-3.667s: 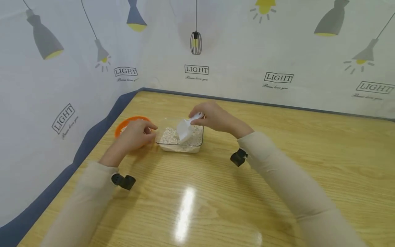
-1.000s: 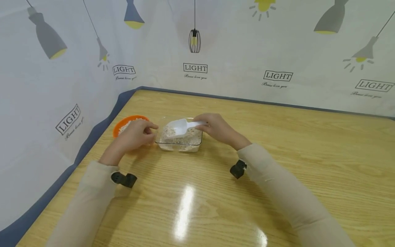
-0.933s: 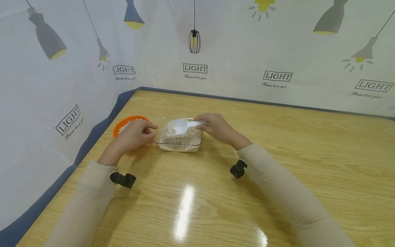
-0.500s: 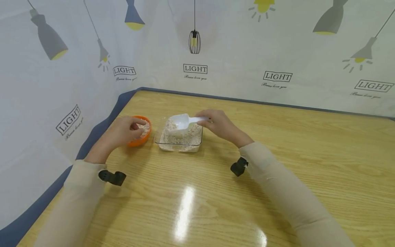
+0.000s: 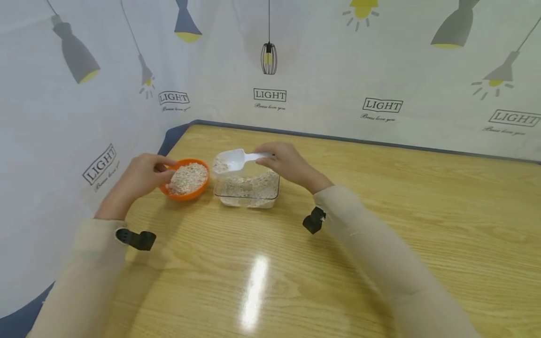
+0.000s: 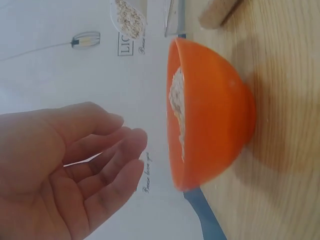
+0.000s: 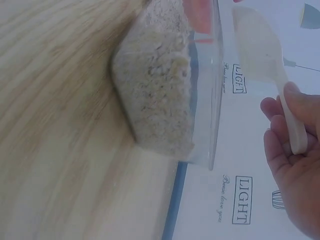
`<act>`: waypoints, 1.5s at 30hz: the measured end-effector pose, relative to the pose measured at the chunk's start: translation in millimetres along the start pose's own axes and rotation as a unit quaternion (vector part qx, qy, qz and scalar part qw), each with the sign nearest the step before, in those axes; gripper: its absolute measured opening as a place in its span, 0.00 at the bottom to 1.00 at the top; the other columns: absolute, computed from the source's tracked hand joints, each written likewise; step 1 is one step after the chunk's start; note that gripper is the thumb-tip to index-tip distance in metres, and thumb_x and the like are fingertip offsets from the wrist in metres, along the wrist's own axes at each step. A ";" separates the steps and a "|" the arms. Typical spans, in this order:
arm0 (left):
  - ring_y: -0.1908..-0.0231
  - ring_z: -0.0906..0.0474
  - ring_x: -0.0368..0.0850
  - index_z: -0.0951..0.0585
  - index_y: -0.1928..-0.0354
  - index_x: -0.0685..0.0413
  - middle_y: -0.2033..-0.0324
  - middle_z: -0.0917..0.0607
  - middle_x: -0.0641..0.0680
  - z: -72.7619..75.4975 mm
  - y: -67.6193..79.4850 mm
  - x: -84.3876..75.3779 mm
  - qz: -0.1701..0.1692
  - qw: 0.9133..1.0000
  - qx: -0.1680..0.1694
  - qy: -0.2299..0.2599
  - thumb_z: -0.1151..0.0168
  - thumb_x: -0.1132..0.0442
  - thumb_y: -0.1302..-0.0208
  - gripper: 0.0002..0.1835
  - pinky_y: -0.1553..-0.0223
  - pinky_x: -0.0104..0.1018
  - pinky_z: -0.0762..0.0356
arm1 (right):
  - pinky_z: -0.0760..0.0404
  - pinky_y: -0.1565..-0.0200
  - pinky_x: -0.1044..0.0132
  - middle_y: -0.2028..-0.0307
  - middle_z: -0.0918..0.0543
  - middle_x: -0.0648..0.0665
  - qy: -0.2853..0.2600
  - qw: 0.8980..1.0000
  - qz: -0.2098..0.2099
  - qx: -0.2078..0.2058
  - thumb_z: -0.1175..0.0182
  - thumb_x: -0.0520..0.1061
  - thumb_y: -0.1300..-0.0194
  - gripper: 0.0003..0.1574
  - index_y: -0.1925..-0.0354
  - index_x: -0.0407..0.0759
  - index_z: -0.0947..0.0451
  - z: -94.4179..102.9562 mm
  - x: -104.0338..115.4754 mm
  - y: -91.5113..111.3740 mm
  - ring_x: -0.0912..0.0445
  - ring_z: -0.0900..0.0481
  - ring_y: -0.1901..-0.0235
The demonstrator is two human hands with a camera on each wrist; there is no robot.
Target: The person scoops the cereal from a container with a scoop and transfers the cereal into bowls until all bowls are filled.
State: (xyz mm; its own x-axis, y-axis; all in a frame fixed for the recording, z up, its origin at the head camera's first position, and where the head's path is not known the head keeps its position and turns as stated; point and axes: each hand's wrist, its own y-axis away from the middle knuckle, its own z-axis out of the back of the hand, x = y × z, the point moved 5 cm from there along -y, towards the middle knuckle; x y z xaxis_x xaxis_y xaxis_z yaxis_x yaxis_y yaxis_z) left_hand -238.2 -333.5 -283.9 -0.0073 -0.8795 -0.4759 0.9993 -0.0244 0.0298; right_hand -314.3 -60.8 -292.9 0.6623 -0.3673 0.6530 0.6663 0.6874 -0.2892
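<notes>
My right hand (image 5: 284,162) pinches the handle of a white plastic scoop (image 5: 233,159), with oat flakes lying in its bowl end. The scoop hangs above the far left part of a clear rectangular container (image 5: 249,202) that holds more oats (image 7: 160,90). To the left stands an orange bowl (image 6: 215,115) filled with oats (image 5: 188,178). My left hand (image 5: 145,173) is at the bowl's left side. In the left wrist view its fingers (image 6: 117,155) are loosely bent above the rim, apart from it, with nothing between them.
Bowl and container stand side by side on a wooden table (image 5: 338,281), near its far left corner. Behind them hangs a pale cloth (image 5: 329,61) printed with lamps. A black wrist camera (image 5: 313,220) sits on the right sleeve.
The right hand has lifted the scoop out of the container with oats in it and moved it left. My left hand has drawn back leftward from between the vessels, uncovering the orange bowl.
</notes>
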 end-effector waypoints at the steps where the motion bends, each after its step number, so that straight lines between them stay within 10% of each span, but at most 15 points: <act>1: 0.66 0.27 0.53 0.25 0.48 0.70 0.63 0.22 0.65 1.0 0.4 1.7 0.005 1.000 -0.004 -0.004 0.45 0.66 0.38 0.18 0.69 0.41 0.28 | 0.27 0.51 0.61 0.53 0.21 0.40 0.000 1.000 -0.002 0.001 0.44 0.42 0.36 0.18 0.49 0.35 0.24 -1.2 1.1 -2.0 0.52 0.24 0.54; 15: 0.52 0.31 0.65 0.29 0.46 0.74 0.52 0.27 0.73 -0.7 -1.7 26.2 0.050 0.998 -0.002 -0.039 0.48 0.66 0.38 0.21 0.53 0.55 0.31 | 0.29 0.50 0.65 0.54 0.20 0.41 0.012 1.000 0.005 0.016 0.43 0.40 0.37 0.16 0.51 0.35 0.23 -22.9 14.4 -35.7 0.52 0.24 0.54; 27: 0.68 0.22 0.56 0.31 0.42 0.71 0.62 0.21 0.69 -10.8 -4.4 39.7 0.052 0.998 0.030 0.013 0.46 0.68 0.40 0.23 0.72 0.39 0.24 | 0.30 0.49 0.66 0.54 0.19 0.41 0.039 0.999 -0.009 0.018 0.43 0.39 0.37 0.15 0.52 0.35 0.22 -38.3 17.4 -55.9 0.52 0.24 0.53; 45: 0.69 0.21 0.55 0.31 0.42 0.71 0.64 0.19 0.68 -10.9 -3.6 42.0 0.054 0.998 0.034 0.025 0.46 0.69 0.40 0.24 0.73 0.38 0.24 | 0.33 0.46 0.67 0.53 0.20 0.43 0.082 0.996 0.021 -0.006 0.39 0.36 0.42 0.16 0.53 0.36 0.21 -57.5 33.7 -72.9 0.51 0.26 0.50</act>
State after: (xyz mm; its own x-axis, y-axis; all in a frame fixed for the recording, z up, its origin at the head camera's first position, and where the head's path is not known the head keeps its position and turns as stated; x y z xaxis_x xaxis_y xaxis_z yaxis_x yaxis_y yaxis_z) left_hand -241.6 -365.1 -313.6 0.1028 -0.8545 -0.5091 0.9892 0.0342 0.1424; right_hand -320.9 -159.3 -290.0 0.7362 -0.4364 0.5173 0.6401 0.6973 -0.3226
